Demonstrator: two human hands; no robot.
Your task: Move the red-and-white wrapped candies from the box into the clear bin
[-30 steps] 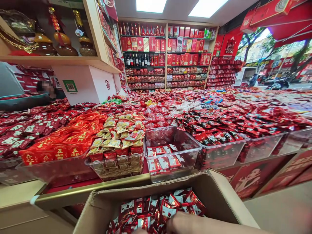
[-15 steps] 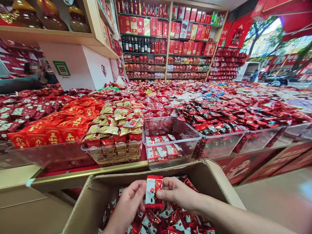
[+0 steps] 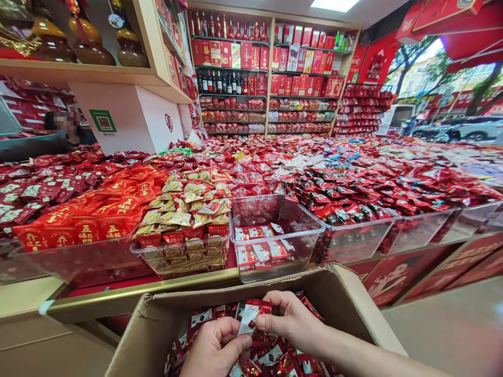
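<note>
A small red and white snack packet (image 3: 249, 318) is held above the inside of an open cardboard box (image 3: 188, 294). My right hand (image 3: 293, 320) pinches its right side, thumb in front and fingers behind. At the packet's lower left edge, my left hand (image 3: 220, 345) has its thumb and fingers closed; its exact grip is partly hidden. Many loose packets (image 3: 271, 356) of the same look lie jumbled in the box under both hands. Just beyond the box stands a clear plastic bin (image 3: 302, 230), with a few rows of matching packets (image 3: 261, 251) standing at its front.
Left of that bin are gold durian packets (image 3: 188, 209) and red bags (image 3: 90, 220) in clear bins. Red and black packets (image 3: 349, 214) fill bins to the right. A gold-edged counter (image 3: 157, 288) borders the box. A person (image 3: 65, 128) is behind the counter at left.
The packet has tipped from upright to slanted and dropped slightly lower in view. My left hand has shifted down, toward its lower corner. The camera view has tilted up a little.
</note>
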